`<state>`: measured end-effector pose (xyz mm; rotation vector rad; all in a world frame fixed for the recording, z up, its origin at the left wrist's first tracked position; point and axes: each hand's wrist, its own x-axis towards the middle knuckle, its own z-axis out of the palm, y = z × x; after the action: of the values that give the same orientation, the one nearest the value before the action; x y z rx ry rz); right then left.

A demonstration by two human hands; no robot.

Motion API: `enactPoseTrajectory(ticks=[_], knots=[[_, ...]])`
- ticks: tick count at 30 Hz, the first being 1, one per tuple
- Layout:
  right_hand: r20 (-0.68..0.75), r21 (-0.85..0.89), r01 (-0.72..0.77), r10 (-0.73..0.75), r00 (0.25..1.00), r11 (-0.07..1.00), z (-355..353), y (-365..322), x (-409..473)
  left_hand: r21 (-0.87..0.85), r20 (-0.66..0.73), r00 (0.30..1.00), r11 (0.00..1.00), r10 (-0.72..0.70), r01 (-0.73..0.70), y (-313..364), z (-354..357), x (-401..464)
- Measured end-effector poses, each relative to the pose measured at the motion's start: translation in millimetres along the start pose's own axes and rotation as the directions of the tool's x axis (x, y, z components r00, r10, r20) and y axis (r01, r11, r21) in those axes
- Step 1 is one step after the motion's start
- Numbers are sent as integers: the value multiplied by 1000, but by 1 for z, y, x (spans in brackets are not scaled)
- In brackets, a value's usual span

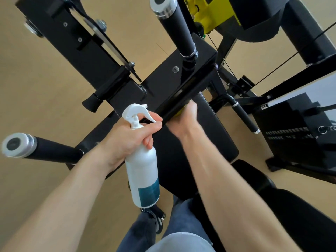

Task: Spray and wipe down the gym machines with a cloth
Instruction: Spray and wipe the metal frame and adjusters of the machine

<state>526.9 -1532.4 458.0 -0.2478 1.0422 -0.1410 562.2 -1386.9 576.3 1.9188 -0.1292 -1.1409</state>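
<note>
A: The largest body here is the gym machine point(181, 82), its black frame crossing the view above a padded seat point(209, 135). Where do we stand in the task?

B: We judge that we are wiping. Our right hand point(183, 119) is pressed against the lower edge of the glossy black crossbar point(189, 91), with a sliver of yellow cloth point(179, 112) showing between palm and bar. The fingers pass behind the bar, so we cannot tell whether that grip is curled or flat.

A: And the spray bottle point(143, 171)?

B: It hangs upright in our left hand point(127, 140), fingers wrapped round the neck below the white trigger head point(135, 113), nozzle pointing toward the bar. One finger lies just under the trigger; it does not appear squeezed.

A: How do we do this stroke well?

B: We should keep the cloth flat against the bar and draw it along its whole length, folding it over the hidden underside, since a glossy surface is likely to show streaks. The bottle is best held clear of the wet face. The foam handles point(174, 24) probably need firmer rubbing when their turn comes.
</note>
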Motion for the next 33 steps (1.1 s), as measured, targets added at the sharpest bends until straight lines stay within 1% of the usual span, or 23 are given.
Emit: enactPoseTrajectory(ticks=[1,3,4,6,7,8,10,11,13,14,15,17,19,20,23,26,29,31,32,33], knots=[[26,-50,-46,47,999,998,0,17,-8,4,-14,1000,1000,6,-6,0,1,-1],[60,-73,-181,185,981,981,1,40,-27,22,-39,999,1000,18,-18,-1,2,-3],[64,-59,-232,235,970,971,3,44,-38,31,-51,998,999,25,-23,-2,2,-5],[-2,71,-290,291,957,954,10,31,-49,44,-78,996,998,45,-42,-6,-1,-11],[-53,106,-266,273,961,958,15,16,-52,45,-97,994,998,57,-52,-9,-5,-15],[-88,95,-207,215,973,974,18,-1,-50,46,-118,991,997,66,-61,-12,-9,-20],[-174,76,-38,51,983,996,21,-31,-45,50,-157,985,996,75,-68,-20,-20,-33],[-195,69,31,-17,981,997,22,-40,-46,48,-175,982,997,75,-68,-24,-25,-40],[-180,113,127,-106,978,985,22,-42,-45,33,-214,974,997,73,-67,-34,-34,-53],[-163,133,146,-124,979,980,22,-35,-45,26,-235,969,998,70,-66,-39,-38,-57],[-151,133,143,-122,981,981,22,-25,-45,23,-252,965,998,68,-64,-44,-42,-61],[-175,69,113,-99,980,991,23,-1,-44,28,-262,963,998,66,-60,-55,-49,-67],[-195,7,52,-50,980,999,25,28,-49,40,-251,966,998,56,-48,-65,-54,-71],[-204,6,26,-24,979,1000,26,45,-53,42,-246,968,998,50,-41,-70,-56,-74],[-189,34,-19,25,982,999,33,97,-69,25,-232,972,999,41,-37,-87,-65,-85],[-227,53,-70,80,971,996,37,151,-81,35,-206,978,999,24,-17,-106,-81,-99],[-221,44,-185,191,956,982,42,213,-97,80,-177,984,997,11,3,-124,-100,-111],[-204,88,-271,284,937,958,48,246,-113,129,-149,989,991,2,18,-137,-115,-119],[-178,131,-286,306,935,949,51,260,-118,150,-138,990,988,-7,28,-142,-122,-122],[-156,186,-265,294,943,946,56,268,-122,164,-136,991,986,-18,40,-147,-130,-125]])
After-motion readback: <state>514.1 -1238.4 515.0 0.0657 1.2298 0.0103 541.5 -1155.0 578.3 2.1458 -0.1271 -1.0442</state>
